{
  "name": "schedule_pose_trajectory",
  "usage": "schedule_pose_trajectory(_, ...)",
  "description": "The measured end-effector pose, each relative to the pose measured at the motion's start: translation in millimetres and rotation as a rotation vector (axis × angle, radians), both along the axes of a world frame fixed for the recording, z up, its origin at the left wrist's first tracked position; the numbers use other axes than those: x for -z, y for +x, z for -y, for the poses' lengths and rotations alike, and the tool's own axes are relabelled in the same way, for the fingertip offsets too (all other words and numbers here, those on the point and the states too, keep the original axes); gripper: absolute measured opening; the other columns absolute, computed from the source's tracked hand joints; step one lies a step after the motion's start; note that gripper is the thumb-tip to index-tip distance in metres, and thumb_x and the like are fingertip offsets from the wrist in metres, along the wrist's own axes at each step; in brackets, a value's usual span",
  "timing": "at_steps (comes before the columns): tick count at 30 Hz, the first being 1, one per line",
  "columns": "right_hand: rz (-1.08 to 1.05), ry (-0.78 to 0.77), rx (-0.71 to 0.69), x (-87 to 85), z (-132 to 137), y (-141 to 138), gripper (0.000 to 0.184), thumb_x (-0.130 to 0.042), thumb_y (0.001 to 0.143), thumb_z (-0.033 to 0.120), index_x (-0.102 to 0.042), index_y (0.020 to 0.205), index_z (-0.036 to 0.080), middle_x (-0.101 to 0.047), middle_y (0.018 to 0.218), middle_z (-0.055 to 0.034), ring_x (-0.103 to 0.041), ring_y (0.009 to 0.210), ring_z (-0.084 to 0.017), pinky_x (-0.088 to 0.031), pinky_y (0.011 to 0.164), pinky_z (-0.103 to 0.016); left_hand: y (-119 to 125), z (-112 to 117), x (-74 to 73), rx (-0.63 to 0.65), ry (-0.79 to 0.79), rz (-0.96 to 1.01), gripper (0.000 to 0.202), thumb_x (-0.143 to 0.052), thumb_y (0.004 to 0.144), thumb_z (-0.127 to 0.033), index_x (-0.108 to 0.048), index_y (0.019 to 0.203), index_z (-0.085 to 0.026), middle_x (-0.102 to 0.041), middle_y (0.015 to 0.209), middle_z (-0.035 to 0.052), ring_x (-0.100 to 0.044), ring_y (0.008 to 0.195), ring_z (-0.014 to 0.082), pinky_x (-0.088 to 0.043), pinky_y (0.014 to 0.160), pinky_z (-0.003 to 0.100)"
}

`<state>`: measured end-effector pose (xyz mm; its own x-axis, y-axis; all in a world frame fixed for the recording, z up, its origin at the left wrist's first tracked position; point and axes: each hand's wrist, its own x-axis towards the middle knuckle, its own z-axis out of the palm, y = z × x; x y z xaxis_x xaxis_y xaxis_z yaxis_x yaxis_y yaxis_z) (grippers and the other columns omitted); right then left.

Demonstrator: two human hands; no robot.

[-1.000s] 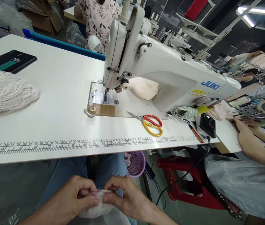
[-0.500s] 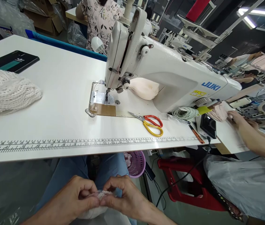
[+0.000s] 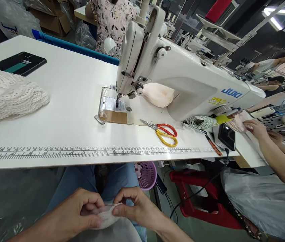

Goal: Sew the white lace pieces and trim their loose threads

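Below the table's front edge, over my lap, both hands pinch a small piece of white lace fabric (image 3: pixel 105 215). My left hand (image 3: pixel 82 213) grips its left side with thumb and fingers closed. My right hand (image 3: pixel 134 210) pinches its right edge. More pale cloth hangs beneath the hands. The white JUKI sewing machine (image 3: pixel 182 77) stands on the table (image 3: pixel 64 97) ahead, with its needle plate (image 3: pixel 110 106) left of centre.
Red-and-yellow scissors (image 3: pixel 163 131) lie by the machine. A heap of white lace (image 3: pixel 8 95) and a dark phone (image 3: pixel 16 64) sit at the left. A printed ruler (image 3: pixel 82 153) runs along the table front. A pink basket (image 3: pixel 147 174) is underneath. Another person's hands (image 3: pixel 260 131) work at the right.
My fingers have shifted slightly on the lace piece, which now shows a little more between the hands. The view has tilted a bit; the neighbour's hands moved at the right.
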<state>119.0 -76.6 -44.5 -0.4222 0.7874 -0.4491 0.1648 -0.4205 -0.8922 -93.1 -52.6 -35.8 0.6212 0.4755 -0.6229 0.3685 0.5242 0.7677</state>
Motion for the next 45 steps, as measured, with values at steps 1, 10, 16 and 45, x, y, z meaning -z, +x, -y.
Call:
schedule_pose_trajectory(1, -0.001, -0.005, 0.001, 0.3, 0, 0, 0.039, -0.075, 0.068, 0.052, -0.072, 0.075, 0.014, -0.056, 0.063, 0.0009, -0.044, 0.062, -0.01, -0.033, 0.06, -0.023, -1, 0, -0.4, 0.002, -0.003, -0.004, 0.016, -0.062, 0.062, -0.028, -0.064, 0.072, -0.015, -0.058, 0.064, -0.0028, -0.049, 0.065, 0.0153, -0.032, 0.06, 0.022)
schedule_pose_trajectory(10, 0.028, -0.026, -0.018, -2.0, 0, -2, 0.042, -0.08, 0.061, 0.052, -0.072, 0.075, 0.013, -0.057, 0.064, 0.0009, -0.045, 0.064, -0.011, -0.034, 0.061, -0.024, -1, 1, -2.0, 0.011, -0.012, 0.018, 0.011, -0.059, 0.066, -0.024, -0.063, 0.069, -0.015, -0.052, 0.056, -0.0048, -0.041, 0.055, 0.0114, -0.024, 0.053, 0.022)
schedule_pose_trajectory(16, 0.021, -0.035, -0.044, -1.2, 1, -8, 0.039, -0.08, 0.063, 0.049, -0.07, 0.075, 0.013, -0.056, 0.064, 0.0021, -0.042, 0.06, -0.009, -0.032, 0.057, -0.021, -3, 2, -0.1, -0.016, -0.021, 0.035, 0.01, -0.06, 0.065, -0.022, -0.065, 0.07, -0.014, -0.057, 0.057, -0.0044, -0.045, 0.056, 0.0117, -0.026, 0.053, 0.021)
schedule_pose_trajectory(45, 0.002, 0.009, -0.113, 3.5, 1, -4, 0.024, -0.073, 0.07, 0.024, -0.067, 0.091, 0.015, -0.06, 0.076, 0.0009, -0.049, 0.067, -0.01, -0.037, 0.062, -0.022, -2, 1, -11.3, 0.084, 0.234, -0.276, 0.018, -0.055, 0.066, -0.028, -0.071, 0.069, -0.019, -0.062, 0.063, -0.0013, -0.057, 0.07, 0.0195, -0.038, 0.059, 0.021)
